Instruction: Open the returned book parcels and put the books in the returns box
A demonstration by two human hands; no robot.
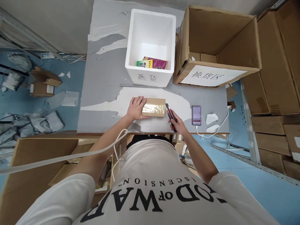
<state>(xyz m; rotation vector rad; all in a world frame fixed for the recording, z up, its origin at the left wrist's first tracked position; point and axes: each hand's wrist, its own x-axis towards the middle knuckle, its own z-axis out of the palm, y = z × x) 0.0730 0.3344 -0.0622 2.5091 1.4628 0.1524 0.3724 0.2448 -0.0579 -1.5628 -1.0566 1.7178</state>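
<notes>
A small brown cardboard box (pixel 154 107) with shiny clear tape along its side lies on the table near the front edge. My left hand (pixel 137 107) is closed over its left end, thumb along the near side. In my right hand (pixel 179 123) is a black and red utility knife (pixel 171 115), its tip close to the box's right end. Whether the blade touches the cardboard I cannot tell. Beyond the box stands a white foam box (pixel 152 76) with handwriting on its front and a few colourful packs (pixel 156 63) inside.
A large open carton (pixel 211 75) with a handwritten label stands at the back right. A phone (pixel 196 115) on a white cable and paper scraps (pixel 211 118) lie to the right. Stacked cartons (pixel 269 131) line the right side; another big carton (pixel 47 156) sits below left.
</notes>
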